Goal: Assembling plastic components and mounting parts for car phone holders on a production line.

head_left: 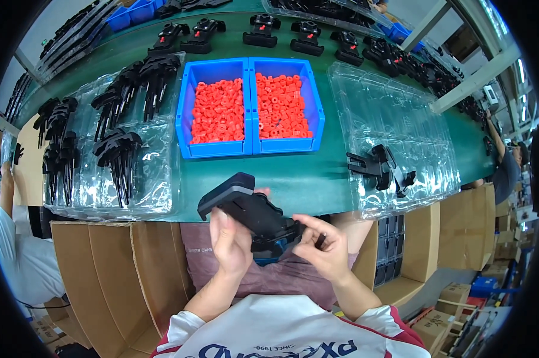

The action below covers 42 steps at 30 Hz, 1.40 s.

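Note:
Over the near edge of the green table, my left hand point(232, 241) is closed round a black plastic phone-holder-like assembly point(248, 209), which is tilted with its wide end up to the left. My right hand point(326, 249) touches the lower right end of this piece with thumb and fingers pinched together. A small dark part shows between those fingers; its kind cannot be made out. Just beyond stand two joined blue bins point(251, 149), filled with small red plastic pieces point(219, 113). A black bracket assembly point(380, 170) lies on the clear plastic tray to the right.
A clear tray point(156, 179) at left carries bundles of black stemmed parts point(119, 158). Another clear tray point(395, 119) lies right. Black assemblies with red bits point(307, 37) line the far side. Cardboard boxes point(114, 268) flank my lap. Other people work at far left and right.

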{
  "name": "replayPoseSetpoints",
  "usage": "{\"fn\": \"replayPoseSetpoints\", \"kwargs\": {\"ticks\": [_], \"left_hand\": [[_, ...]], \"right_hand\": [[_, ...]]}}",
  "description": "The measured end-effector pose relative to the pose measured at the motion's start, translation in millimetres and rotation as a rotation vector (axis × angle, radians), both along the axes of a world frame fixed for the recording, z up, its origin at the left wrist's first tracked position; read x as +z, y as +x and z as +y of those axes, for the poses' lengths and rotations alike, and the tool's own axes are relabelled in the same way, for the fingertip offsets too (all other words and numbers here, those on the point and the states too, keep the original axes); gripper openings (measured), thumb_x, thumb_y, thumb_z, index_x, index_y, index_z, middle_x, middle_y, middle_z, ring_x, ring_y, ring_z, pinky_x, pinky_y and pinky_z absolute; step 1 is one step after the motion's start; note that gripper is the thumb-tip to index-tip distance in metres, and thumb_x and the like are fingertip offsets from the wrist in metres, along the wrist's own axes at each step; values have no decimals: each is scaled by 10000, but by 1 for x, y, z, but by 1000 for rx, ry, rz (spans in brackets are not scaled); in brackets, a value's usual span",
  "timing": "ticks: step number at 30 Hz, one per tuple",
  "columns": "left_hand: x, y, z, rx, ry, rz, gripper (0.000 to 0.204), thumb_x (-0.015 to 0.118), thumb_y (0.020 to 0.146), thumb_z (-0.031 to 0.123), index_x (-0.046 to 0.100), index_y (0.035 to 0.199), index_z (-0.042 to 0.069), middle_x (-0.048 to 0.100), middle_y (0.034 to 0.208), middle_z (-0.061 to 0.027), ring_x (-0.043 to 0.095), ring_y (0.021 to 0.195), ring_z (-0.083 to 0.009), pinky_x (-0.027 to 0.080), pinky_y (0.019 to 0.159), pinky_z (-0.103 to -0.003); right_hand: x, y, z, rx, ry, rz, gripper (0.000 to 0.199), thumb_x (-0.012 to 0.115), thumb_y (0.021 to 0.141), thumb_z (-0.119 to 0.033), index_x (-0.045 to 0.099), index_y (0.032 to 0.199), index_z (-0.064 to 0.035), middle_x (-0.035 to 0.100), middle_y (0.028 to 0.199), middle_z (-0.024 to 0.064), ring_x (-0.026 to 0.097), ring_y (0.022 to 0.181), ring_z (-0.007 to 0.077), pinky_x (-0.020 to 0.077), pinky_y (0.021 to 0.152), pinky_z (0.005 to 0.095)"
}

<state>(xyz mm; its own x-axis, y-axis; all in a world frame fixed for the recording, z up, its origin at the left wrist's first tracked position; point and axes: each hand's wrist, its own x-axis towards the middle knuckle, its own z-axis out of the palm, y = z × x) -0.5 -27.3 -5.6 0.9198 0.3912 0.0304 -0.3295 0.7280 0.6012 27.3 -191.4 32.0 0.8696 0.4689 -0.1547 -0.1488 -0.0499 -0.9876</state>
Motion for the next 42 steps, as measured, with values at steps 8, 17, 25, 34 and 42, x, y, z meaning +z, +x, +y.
{"fn": "replayPoseSetpoints", "kwargs": {"ticks": [8, 17, 25, 34, 42], "left_hand": [[4, 3, 16, -38, 221, -125, 619, 661, 869, 327, 437, 1369, 39, 461, 1387, -212, 315, 1385, -396, 262, 1125, -499], [2, 6, 45, -245, 941, 37, 640, 752, 772, 239, 500, 1330, 51, 512, 1374, -171, 283, 1422, -338, 218, 1153, -452], [7, 6, 42, -194, 1018, 46, 575, 751, 765, 209, 548, 1274, 35, 574, 1315, -140, 322, 1403, -336, 229, 1151, -464], [-2, -23, 23, -74, 961, -15, 493, 725, 720, 39, 597, 1196, 23, 629, 1231, -116, 483, 1282, -344, 339, 1100, -463], [8, -150, 12, 68, 521, 405, 428, 597, 729, -49, 581, 1157, -52, 628, 1158, -215, 594, 1125, -310, 455, 993, -385]], "right_hand": [[52, 62, -2, 67, 52, -252, 403, 800, 694, -6, 645, 1062, -60, 548, 567, -75, 368, 430, -7, 236, 407, 147], [106, 254, -32, -508, -589, -901, 337, 706, 854, -171, 615, 1133, -5, 586, 696, -9, 494, 606, 75, 385, 573, 188], [80, 271, -50, -600, -421, -938, 367, 643, 874, -120, 592, 1229, -46, 659, 908, 38, 547, 712, 103, 436, 648, 208], [76, 223, 11, -150, -432, -994, 287, 587, 823, 18, 668, 1088, -54, 662, 950, 25, 437, 555, 53, 367, 495, 202], [66, 187, 130, 415, -590, -1362, 241, 580, 742, -64, 680, 958, -26, 661, 978, 122, 637, 773, 338, 528, 690, 389]]}}
